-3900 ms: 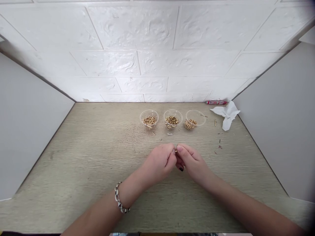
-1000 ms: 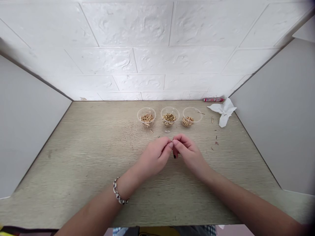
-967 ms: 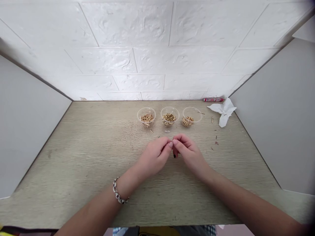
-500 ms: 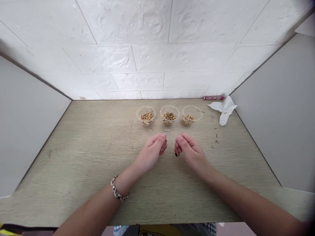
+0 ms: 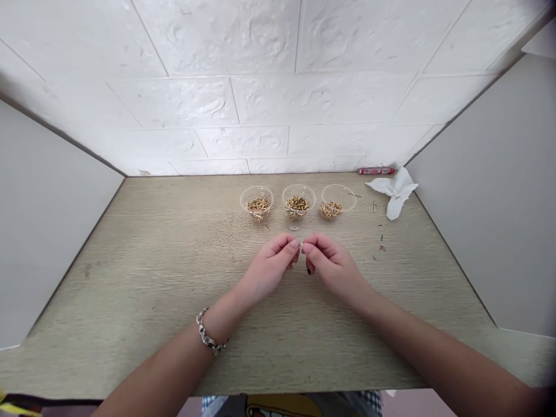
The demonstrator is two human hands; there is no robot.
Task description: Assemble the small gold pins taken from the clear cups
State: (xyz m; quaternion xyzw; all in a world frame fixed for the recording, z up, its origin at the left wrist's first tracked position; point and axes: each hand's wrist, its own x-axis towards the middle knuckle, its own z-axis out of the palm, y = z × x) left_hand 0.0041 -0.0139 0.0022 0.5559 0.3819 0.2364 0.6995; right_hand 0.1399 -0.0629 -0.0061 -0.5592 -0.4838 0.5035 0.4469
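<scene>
My left hand and my right hand meet fingertip to fingertip above the table, just in front of the cups. Each pinches a tiny brass-coloured pin between thumb and forefinger; only a short glint of metal shows between them, so I cannot tell whether the two pieces are joined. Behind the hands stand a left clear cup, a middle clear cup and a right clear cup, all holding small brass-coloured pins. The right cup's pins lie heaped toward its left side.
Loose brass pins lie near the cups, with one pin to the right. A crumpled white tissue and a red pen rest at the back right. Grey side panels and a white brick-pattern wall enclose the table.
Both hands have moved together, closing the gap between their fingertips. The metal ends that showed apart now meet or nearly meet between the fingers.
</scene>
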